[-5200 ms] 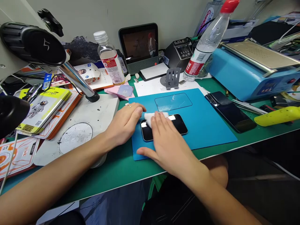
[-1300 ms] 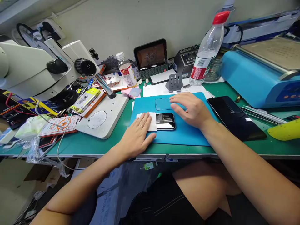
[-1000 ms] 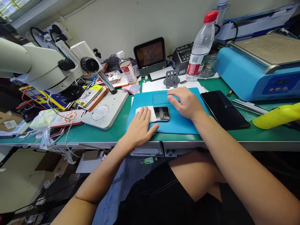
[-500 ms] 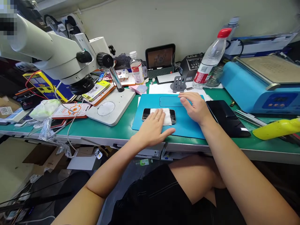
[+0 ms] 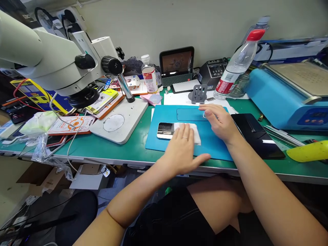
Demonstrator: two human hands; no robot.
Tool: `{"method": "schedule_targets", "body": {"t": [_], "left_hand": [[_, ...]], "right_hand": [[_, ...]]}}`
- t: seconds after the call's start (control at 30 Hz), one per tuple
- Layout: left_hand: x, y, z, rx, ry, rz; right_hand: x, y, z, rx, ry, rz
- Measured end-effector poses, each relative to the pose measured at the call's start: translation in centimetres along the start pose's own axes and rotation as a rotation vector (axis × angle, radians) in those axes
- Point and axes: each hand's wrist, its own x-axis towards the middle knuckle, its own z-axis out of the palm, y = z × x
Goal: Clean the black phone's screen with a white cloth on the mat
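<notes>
My left hand [image 5: 181,148] lies flat, fingers stretched out and thumb spread, pressing a folded white wipe [image 5: 196,134] onto a smartphone [image 5: 164,131]. The phone rests face up on a blue mat [image 5: 155,145]; its left part shows dark glass with reflections, and the rest is under the wipe and fingers. My right hand [image 5: 221,123] rests at the mat's right side, fingers slightly bent and thumb apart, gripping nothing that I can see. Beside its fingertips lies a clear sheet shaped like a phone screen [image 5: 188,114], partly hidden by the hand.
A microscope [image 5: 84,97] stands on a white base [image 5: 123,128] at left. A dark tablet-like panel [image 5: 258,136], a yellow bottle [image 5: 307,151] and a blue heating plate [image 5: 279,99] are at right. Behind the mat are a phone stand [image 5: 199,94] and a red-capped bottle [image 5: 233,70].
My left hand has slid the wipe rightward across the phone, uncovering its left part and covering its right end. My right hand stays nearly in place; the view has shifted slightly.
</notes>
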Motion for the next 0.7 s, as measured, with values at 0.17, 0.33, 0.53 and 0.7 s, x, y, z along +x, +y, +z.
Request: {"method": "schedule_targets", "body": {"t": [0.17,0.33,0.53,0.7], "left_hand": [[0.7,0.8,0.0,0.004,0.008,0.071],[-1.7,-3.3,-0.8,-0.017,-0.043,-0.007],[-4.7,-5.9,-0.4,0.048,-0.002,-0.127],[-3.2,-2.7,0.1,0.045,0.024,-0.143]], "right_hand": [[-0.1,-0.2,-0.1,0.02,-0.018,0.028],[-0.2,-0.2,-0.3,0.037,-0.044,0.063],[-0.3,-0.2,-0.4,0.056,-0.063,0.099],[-0.4,0.1,-0.3,0.062,-0.06,0.107]]}}
